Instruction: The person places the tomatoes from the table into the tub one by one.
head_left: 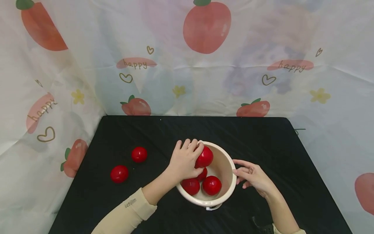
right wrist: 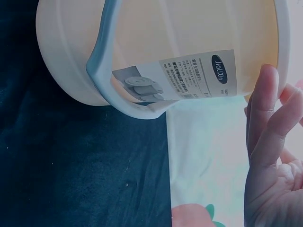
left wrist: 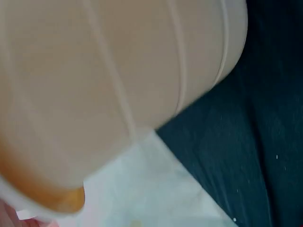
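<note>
In the head view my left hand (head_left: 184,160) reaches over the rim of a cream plastic bucket (head_left: 227,156). Its fingers and thumb grip a glossy red ball (head_left: 205,157) at the bucket's mouth. Below that lie three more red balls inside, one of them (head_left: 212,185) fully visible and another (head_left: 201,174) largely hidden. The right hand (head_left: 253,177) touches the bucket's right side, fingers loosely extended; in the right wrist view a fingertip (right wrist: 268,78) rests just under the rim. The left wrist view shows mostly the bucket's ribbed wall (left wrist: 118,71).
Two loose red balls, a nearer one (head_left: 119,174) and a farther one (head_left: 139,154), lie on the black-covered table (head_left: 263,136) left of the bucket. A pale bucket handle (right wrist: 102,56) hangs beside a printed label (right wrist: 199,75). Behind stands a fruit-patterned curtain (head_left: 163,32).
</note>
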The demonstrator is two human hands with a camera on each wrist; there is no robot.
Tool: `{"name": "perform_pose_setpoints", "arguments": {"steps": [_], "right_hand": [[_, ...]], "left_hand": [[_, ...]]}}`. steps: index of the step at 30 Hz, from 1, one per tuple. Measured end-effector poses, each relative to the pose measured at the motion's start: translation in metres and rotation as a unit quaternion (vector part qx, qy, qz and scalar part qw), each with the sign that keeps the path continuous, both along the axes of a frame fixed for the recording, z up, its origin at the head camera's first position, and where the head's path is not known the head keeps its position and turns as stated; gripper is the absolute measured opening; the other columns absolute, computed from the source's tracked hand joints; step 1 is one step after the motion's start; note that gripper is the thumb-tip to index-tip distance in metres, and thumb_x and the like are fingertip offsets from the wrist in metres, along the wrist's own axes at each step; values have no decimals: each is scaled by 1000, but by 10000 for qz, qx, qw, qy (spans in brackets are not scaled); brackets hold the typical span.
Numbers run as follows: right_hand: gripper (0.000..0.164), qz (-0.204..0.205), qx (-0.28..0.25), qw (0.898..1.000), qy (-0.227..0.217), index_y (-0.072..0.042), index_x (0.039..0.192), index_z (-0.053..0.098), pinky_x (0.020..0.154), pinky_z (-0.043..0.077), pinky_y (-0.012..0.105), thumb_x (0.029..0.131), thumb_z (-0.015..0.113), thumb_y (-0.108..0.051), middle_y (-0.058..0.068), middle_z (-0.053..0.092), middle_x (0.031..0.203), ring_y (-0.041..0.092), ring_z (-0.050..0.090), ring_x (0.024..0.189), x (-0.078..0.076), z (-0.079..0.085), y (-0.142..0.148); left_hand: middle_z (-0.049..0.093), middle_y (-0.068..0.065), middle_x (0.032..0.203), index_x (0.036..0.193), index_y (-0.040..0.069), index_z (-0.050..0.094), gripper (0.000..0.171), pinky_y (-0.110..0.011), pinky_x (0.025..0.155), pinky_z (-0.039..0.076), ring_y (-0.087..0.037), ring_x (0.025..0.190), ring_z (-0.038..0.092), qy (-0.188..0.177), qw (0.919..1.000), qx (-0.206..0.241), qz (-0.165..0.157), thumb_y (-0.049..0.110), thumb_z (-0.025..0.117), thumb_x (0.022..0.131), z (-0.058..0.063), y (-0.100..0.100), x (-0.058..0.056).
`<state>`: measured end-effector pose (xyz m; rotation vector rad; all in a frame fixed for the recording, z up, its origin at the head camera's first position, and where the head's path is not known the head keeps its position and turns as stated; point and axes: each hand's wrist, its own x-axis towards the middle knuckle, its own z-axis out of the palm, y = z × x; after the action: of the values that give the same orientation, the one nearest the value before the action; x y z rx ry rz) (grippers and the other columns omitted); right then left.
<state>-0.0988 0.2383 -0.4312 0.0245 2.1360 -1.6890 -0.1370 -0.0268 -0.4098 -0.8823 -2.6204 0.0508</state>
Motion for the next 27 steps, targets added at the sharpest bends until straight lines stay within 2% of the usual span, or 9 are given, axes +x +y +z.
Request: {"name": "perform_pose_setpoints", "arguments": {"steps": [7, 11, 15, 20, 27], "right_hand": [[59, 23, -20, 10000, 20, 7, 133, 36, 49, 51, 24, 87, 63, -18, 5, 68, 82, 16, 63, 64, -1, -1, -1], [59, 33, -23, 10000, 7, 8, 133, 36, 50, 51, 24, 87, 63, -18, 5, 68, 82, 17, 64, 64, -1, 0, -2], [59, 38, -19, 10000, -8, 8, 133, 36, 50, 51, 24, 87, 62, -18, 5, 68, 82, 16, 64, 64, 0, 0, -2], [59, 58, -73, 10000, -14, 8, 134, 35, 50, 51, 24, 87, 62, -17, 4, 68, 82, 16, 63, 64, 0, 1, -2], [58, 51, -78, 10000, 0, 8, 134, 35, 50, 51, 24, 88, 61, -17, 2, 68, 81, 16, 63, 65, 0, 0, -1]], "left_hand": [[49, 0, 118, 124, 20, 46, 77, -37, 88, 42, -18, 106, 45, -205, 9964, -769, -292, 59, 69, 62, -18, 20, 4], [48, 1, 120, 126, 22, 44, 76, -36, 88, 41, -17, 106, 44, -377, 9921, -1114, -441, 60, 67, 64, -27, 28, 1], [47, 1, 122, 129, 23, 42, 78, -37, 90, 41, -17, 109, 43, -511, 9862, -1494, -505, 61, 66, 65, -31, 34, -4], [44, 2, 125, 132, 26, 37, 80, -37, 90, 39, -17, 112, 40, -631, 9714, -2215, -571, 66, 61, 67, -37, 40, -8], [42, 2, 126, 134, 28, 30, 81, -37, 88, 39, -18, 111, 40, -472, 9482, -3106, -466, 70, 54, 70, -42, 48, -11]]}}
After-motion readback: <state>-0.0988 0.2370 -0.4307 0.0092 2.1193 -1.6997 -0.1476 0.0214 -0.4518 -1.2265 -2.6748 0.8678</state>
